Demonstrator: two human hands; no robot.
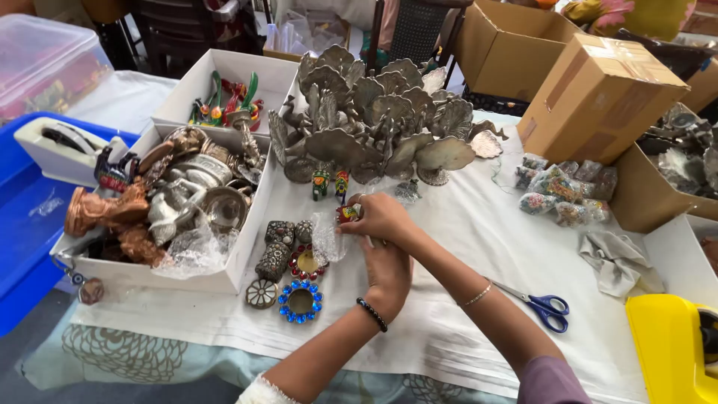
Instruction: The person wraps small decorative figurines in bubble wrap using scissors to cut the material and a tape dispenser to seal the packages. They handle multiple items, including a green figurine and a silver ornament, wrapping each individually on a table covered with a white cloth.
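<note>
My right hand (381,217) reaches in from the lower right, a thin bangle on its wrist. Its fingertips pinch a small red painted figurine (348,214) over the white cloth (464,247). A piece of clear plastic wrap (327,239) hangs just below the figurine, against both hands. My left hand (389,275), with a black bead bracelet, lies under the right wrist. Its fingers are hidden beneath the right hand, so its hold on the wrap cannot be made out.
A white box (247,251) of metal and copper figurines stands left, with jewelled candle holders (301,301) beside it. Silver peacock figures (374,112) crowd the back. Wrapped packets (561,194), cardboard boxes (598,97), blue-handled scissors (542,307) and a yellow tape dispenser (669,348) lie right.
</note>
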